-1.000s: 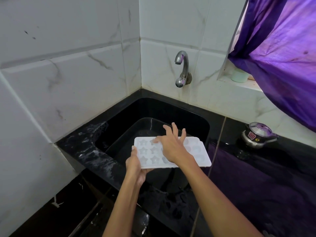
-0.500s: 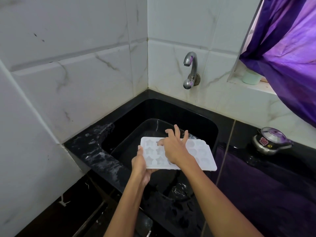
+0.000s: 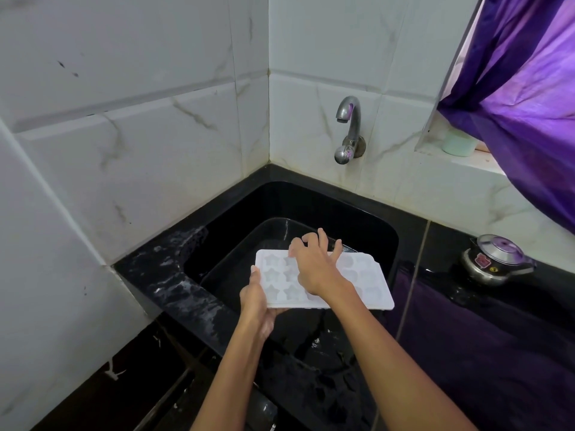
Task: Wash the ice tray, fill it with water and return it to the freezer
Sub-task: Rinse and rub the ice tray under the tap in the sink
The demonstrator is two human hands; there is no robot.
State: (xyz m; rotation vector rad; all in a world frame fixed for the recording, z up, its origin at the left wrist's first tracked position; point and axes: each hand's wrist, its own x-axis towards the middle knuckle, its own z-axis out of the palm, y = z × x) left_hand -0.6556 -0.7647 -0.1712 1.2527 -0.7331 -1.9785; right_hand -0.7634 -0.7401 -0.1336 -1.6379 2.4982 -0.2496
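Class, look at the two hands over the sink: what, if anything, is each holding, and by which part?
The left hand grips the white ice tray by its near left corner. The right hand only rests on top, holding nothing.

A white ice tray (image 3: 323,279) with star-shaped cups is held level over a black sink (image 3: 373,219) set in the corner of a black table (image 3: 174,284). The left hand (image 3: 256,301) holds the tray's near left corner, thumb on the rim and fingers underneath. The right hand (image 3: 314,264) rests on top of the tray with its fingers spread and bent over the cups. A metal tap (image 3: 348,129) sticks out of the white tiled wall above the sink; no water runs from it. To the right, a small steel pot (image 3: 494,259) with a lid stands on the table. A purple curtain (image 3: 529,98) hangs at the upper right, with a pale green cup (image 3: 459,144) on the ledge beside it.
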